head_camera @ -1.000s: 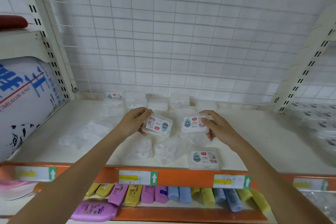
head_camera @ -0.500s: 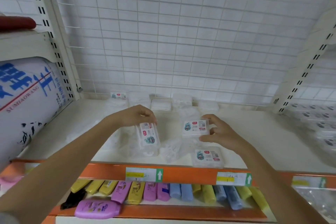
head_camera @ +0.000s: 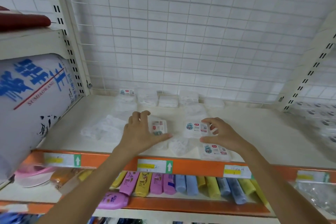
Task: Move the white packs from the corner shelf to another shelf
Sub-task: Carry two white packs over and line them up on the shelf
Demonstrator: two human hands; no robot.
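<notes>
Several white packs lie on the cream shelf, in a row at the back and scattered in front. My left hand is spread over the left side of one labelled white pack that lies flat, with the thumb along its near edge and the fingers straight. My right hand curls round the right end of another labelled white pack, index finger at its far edge and thumb at its near edge. A third labelled pack lies by the shelf's front edge.
A large white sack with blue print fills the bay to the left. Slotted uprights and a wire grid back bound the shelf. Coloured tubes lie on the lower shelf. More packs blur at the right.
My left hand has set its pack down flat on the shelf and spread its fingers. My right hand has lowered its pack slightly. The camera has moved closer.
</notes>
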